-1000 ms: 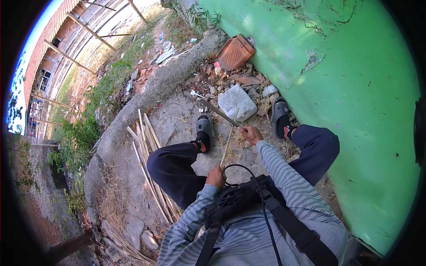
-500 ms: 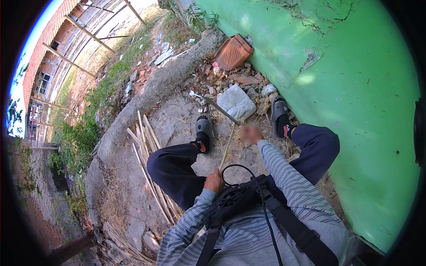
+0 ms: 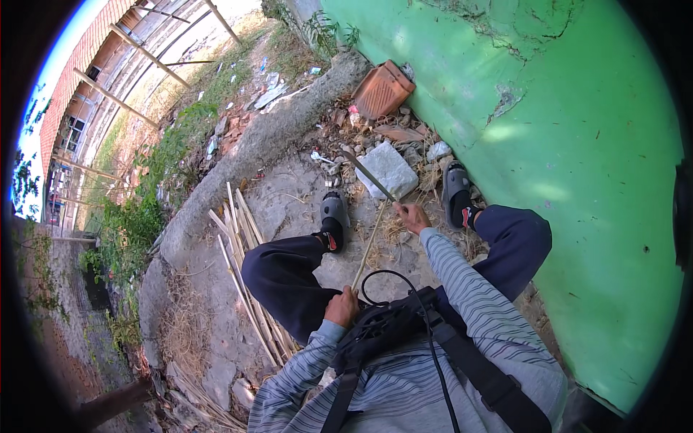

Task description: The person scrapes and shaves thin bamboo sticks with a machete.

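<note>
The person's left hand (image 3: 341, 307), fingers closed, grips the lower end of a thin, pale, wood-like strip (image 3: 369, 252) just above the lap. The strip slants up and a little to the right, between the two spread knees, and its far end lies close by the right hand (image 3: 413, 216). That hand is wrapped around the near end of a long, narrow, dark blade (image 3: 369, 175), which points up and to the left; whether blade and strip touch there, I cannot tell. Seen from above, the blade crosses the lower left edge of a rough, whitish, squarish block (image 3: 390, 169) on the ground between the grey closed shoes (image 3: 456, 193). More long pale strips (image 3: 250, 218) lie in a loose bundle on the cracked grey concrete ground (image 3: 296, 249), left of the left leg in dark navy trousers (image 3: 285, 278). Beyond the block, rubble and stones lead up to a ridged orange-brown clay piece (image 3: 384, 90), set between a rounded grey concrete kerb (image 3: 253, 148) and a chipped, green-painted wall (image 3: 592, 180). A black pouch (image 3: 382, 325) with a loose black cable rests at the person's waist.
</note>
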The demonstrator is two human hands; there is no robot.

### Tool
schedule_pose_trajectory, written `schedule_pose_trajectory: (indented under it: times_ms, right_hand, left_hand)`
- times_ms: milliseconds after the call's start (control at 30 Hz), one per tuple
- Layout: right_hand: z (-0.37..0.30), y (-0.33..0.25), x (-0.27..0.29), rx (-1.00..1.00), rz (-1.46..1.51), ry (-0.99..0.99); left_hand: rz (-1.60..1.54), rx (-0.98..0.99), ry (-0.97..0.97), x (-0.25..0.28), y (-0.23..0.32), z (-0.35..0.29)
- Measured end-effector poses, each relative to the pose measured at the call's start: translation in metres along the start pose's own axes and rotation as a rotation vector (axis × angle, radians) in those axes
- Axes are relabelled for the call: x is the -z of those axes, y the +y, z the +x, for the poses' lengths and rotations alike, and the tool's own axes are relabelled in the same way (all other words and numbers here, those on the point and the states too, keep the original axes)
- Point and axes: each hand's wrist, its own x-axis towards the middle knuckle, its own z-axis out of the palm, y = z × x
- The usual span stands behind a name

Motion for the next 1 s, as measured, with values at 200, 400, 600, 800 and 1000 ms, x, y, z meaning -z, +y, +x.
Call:
schedule_pose_trajectory:
  times_ms: [200, 400, 600, 800, 1000]
  right_hand:
    - [-0.015, -0.017, 0.009, 0.039, -0.026, -0.101]
    - [-0.007, -0.015, 0.007, 0.023, -0.079, -0.031]
    - [0.003, -0.013, 0.011, -0.024, -0.059, -0.012]
    - [-0.003, -0.014, -0.001, 0.101, -0.058, 0.014]
    - [0.009, 0.023, 0.029, -0.225, -0.115, 0.061]
  left_hand:
    - [-0.016, 0.045, 0.01, -0.001, -0.003, -0.01]
    - [-0.021, 0.028, 0.035, 0.008, 0.005, -0.004]
    - [0.041, 0.036, 0.028, 0.017, 0.008, -0.025]
    - [0.052, 0.073, 0.033, 0.025, 0.013, -0.021]
    - [0.063, 0.141, 0.008, 0.037, 0.015, -0.031]
